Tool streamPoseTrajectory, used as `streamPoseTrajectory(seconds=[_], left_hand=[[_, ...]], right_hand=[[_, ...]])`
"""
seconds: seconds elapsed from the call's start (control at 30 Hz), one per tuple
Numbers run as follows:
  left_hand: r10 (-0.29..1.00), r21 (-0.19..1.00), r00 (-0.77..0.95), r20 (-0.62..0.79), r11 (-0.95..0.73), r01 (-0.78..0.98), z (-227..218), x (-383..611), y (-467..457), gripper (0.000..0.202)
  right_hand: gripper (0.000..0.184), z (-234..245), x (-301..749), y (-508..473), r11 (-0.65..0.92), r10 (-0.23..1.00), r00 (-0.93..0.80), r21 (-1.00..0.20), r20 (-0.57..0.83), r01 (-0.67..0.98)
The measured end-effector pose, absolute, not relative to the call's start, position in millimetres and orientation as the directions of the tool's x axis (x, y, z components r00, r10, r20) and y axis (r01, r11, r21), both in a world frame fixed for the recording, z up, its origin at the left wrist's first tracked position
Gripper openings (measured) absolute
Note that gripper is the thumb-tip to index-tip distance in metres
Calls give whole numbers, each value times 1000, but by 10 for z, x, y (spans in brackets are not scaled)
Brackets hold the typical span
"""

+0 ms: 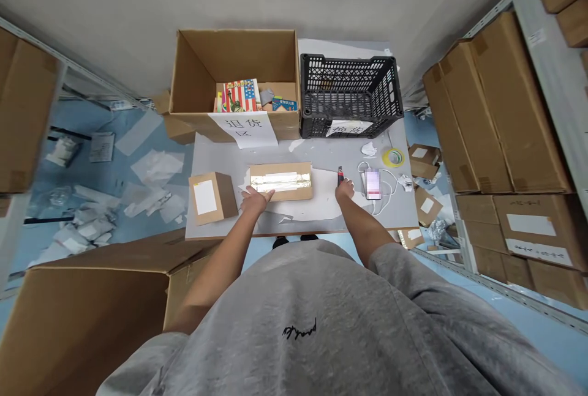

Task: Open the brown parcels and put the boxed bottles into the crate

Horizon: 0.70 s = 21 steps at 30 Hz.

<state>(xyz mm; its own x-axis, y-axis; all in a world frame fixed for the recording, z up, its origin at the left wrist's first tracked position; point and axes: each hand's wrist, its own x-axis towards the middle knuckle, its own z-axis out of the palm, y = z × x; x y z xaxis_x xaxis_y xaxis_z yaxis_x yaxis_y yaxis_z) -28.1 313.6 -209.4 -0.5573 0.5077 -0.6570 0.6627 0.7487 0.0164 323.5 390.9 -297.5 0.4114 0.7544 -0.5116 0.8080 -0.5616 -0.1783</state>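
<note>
A flat cardboard parcel [281,180] sealed with shiny clear tape lies in the middle of the grey table [321,148]. My left hand [255,199] rests open against its near left corner, fingers spread. My right hand [344,188] is closed round a small box cutter [340,174] with a red and black handle, just right of the parcel. A smaller cardboard box [212,197] with a white label stands to the left of my left hand.
At the table's back stand an open carton [193,78] holding books and a black plastic crate [351,95], each with a paper sign. A phone [373,183] on a white cable and a tape roll [394,156] lie right. Shelves of cartons flank both sides; paper litters the floor.
</note>
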Motion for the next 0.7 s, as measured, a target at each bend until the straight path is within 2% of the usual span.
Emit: streamPoseTrajectory(seconds=[0.2, 0.4, 0.5, 0.57, 0.63, 0.7], left_hand=[[580, 97, -505, -639, 712, 695, -2014, -266, 3065, 108], [670, 159, -477, -569, 658, 736, -1990, -139, 3141, 96], [650, 163, -464, -601, 669, 726, -2001, -110, 3216, 96], [640, 181, -443, -628, 674, 716, -2004, -139, 3242, 96], [657, 225, -401, -638, 657, 719, -2001, -198, 3240, 95], [685, 280, -349, -639, 630, 725, -1994, -260, 3216, 92]], right_hand=[[53, -2950, 3195, 3946, -611, 735, 414, -261, -536, 747], [39, -2688, 3174, 3928, -560, 813, 311, -514, -492, 650], [40, -2438, 3138, 3895, -382, 919, 139, -739, -370, 555], [43, -2250, 3055, 3873, -228, 960, -29, -838, -279, 495], [43, -2063, 2905, 3854, -75, 955, -218, -872, -203, 484], [41, -1892, 2691, 3832, 89, 910, -389, -846, -145, 526]])
